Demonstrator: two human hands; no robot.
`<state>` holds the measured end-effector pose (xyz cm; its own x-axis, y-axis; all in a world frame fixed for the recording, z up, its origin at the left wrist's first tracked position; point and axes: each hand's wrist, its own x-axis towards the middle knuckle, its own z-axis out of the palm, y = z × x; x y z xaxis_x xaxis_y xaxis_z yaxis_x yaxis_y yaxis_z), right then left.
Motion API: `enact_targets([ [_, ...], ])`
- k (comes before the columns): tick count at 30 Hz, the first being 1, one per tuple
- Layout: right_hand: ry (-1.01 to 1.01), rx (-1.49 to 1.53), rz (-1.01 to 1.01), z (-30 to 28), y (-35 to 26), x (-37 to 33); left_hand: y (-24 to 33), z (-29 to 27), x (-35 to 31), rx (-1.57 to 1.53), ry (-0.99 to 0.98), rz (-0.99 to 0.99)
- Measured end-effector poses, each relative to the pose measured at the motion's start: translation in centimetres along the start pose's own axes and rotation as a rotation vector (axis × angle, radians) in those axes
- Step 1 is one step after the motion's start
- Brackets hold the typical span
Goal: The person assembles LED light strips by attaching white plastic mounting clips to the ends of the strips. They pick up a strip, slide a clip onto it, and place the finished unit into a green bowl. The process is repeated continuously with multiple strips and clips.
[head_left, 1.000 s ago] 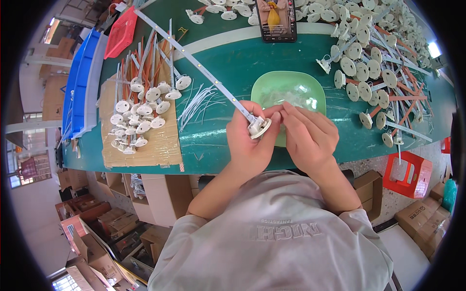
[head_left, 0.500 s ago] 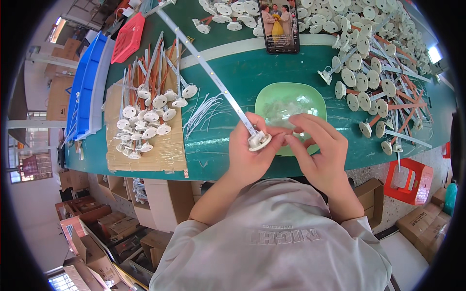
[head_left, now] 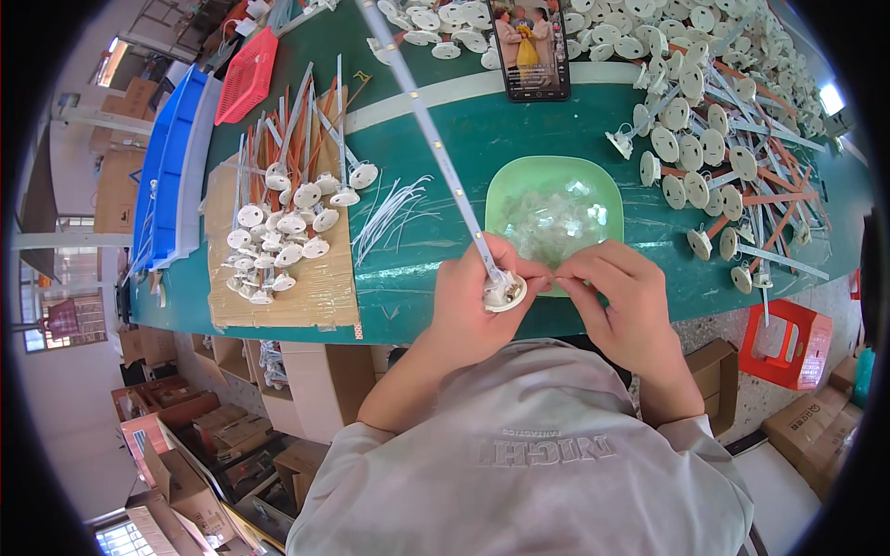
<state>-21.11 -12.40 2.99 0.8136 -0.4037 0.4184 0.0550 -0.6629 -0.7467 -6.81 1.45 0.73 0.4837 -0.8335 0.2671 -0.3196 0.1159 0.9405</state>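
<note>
My left hand [head_left: 470, 295] is closed round the white round base [head_left: 504, 291] of an LED strip [head_left: 438, 153], whose long narrow body rises toward the far edge of the table. Just right of that base, my right hand [head_left: 623, 295] has its thumb and forefinger pinched against the left fingertips. Whatever lies between those fingertips is too small to make out. Beyond the hands stands a light green bowl [head_left: 505, 176] with small clear, shiny pieces [head_left: 556, 218] in it. Several thin white strips [head_left: 394, 211] lie on the green table to the left.
Finished-looking strips with round white bases [head_left: 295, 222] lie on cardboard [head_left: 232, 310] at left. A larger heap [head_left: 691, 144] fills the right side. A phone [head_left: 530, 51] stands at the back. Blue bin [head_left: 171, 176] and red basket [head_left: 246, 79] sit far left; a red stool [head_left: 786, 345] is below right.
My right hand has drawn back from over the bowl, closing its fingertips against the left ones. The round base has turned, and the strip's upper end has swung right.
</note>
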Motion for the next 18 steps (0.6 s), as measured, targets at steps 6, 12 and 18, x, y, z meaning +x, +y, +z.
enact_targets([
  [6,0.242,0.027,-0.044,0.7,-0.9,-0.4,-0.3,0.4,-0.3,-0.467,0.01,0.089],
  [12,0.39,0.09,-0.237,3.4,-2.3,0.4,0.3,3.1,-0.1,-0.674,0.112,0.143],
  [18,0.483,0.015,-0.3,5.1,-2.4,0.6,0.7,3.1,-0.3,-0.697,0.071,0.154],
])
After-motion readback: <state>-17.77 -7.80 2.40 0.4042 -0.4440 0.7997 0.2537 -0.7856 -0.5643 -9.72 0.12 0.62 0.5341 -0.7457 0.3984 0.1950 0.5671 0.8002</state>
